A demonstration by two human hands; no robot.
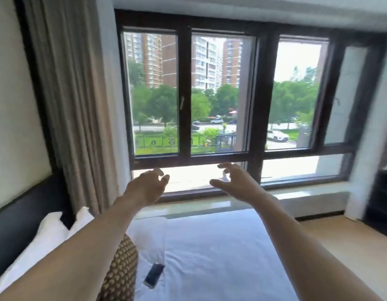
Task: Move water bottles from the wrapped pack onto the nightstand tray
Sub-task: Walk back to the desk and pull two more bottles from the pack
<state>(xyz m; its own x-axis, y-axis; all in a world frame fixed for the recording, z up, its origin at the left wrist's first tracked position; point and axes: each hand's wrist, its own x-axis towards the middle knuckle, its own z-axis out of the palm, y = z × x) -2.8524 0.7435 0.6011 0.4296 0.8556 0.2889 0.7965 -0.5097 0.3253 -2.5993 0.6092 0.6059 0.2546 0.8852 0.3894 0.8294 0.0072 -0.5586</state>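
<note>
Both my arms stretch forward over a bed toward a window. My left hand [145, 184] is held out with fingers apart and holds nothing. My right hand [233, 180] is likewise spread and empty, about a hand's width to the right of the left one. No water bottles, wrapped pack, nightstand or tray appear in the head view.
A white bed [209, 253] lies below my arms, with a small dark device [154, 272] on it, a woven gold cushion [121, 270] and white pillows [47, 235] at left. A dark-framed window [220, 94], a curtain [73, 101], a sill [296, 196] and dark furniture [381, 198] at right.
</note>
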